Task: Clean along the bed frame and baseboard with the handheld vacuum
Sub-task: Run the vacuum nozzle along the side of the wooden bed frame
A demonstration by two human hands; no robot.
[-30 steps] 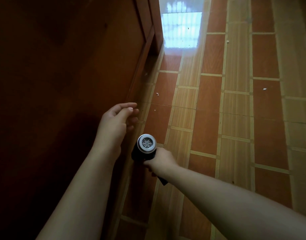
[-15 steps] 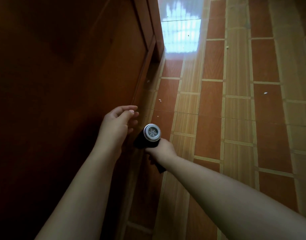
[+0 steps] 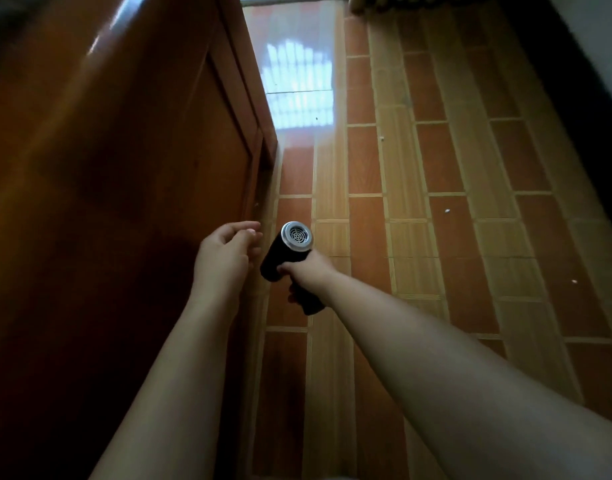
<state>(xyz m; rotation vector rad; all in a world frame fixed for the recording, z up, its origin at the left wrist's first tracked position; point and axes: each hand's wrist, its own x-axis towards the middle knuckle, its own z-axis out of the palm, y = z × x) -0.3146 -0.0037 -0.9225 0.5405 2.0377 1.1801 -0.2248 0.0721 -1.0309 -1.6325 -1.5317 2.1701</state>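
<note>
The black handheld vacuum (image 3: 280,256) has a silver grilled end cap facing up, and my right hand (image 3: 306,271) is shut on its handle. Its body slants down toward the foot of the dark wooden bed frame panel (image 3: 131,188) on the left; the nozzle end is hidden. My left hand (image 3: 225,256) hovers beside the panel with fingers loosely curled and apart, holding nothing. The strip where the frame meets the floor (image 3: 266,216) runs away from me.
The floor (image 3: 436,271) is orange and tan tile. Small white specks lie on it at the right (image 3: 447,211) and further off (image 3: 380,137). A bright window reflection (image 3: 299,95) glares on the far tiles. A dark wall base (image 3: 574,81) borders the right side.
My right hand has carried the vacuum forward along the foot of the bed frame. My left hand moved forward with it, still holding nothing.
</note>
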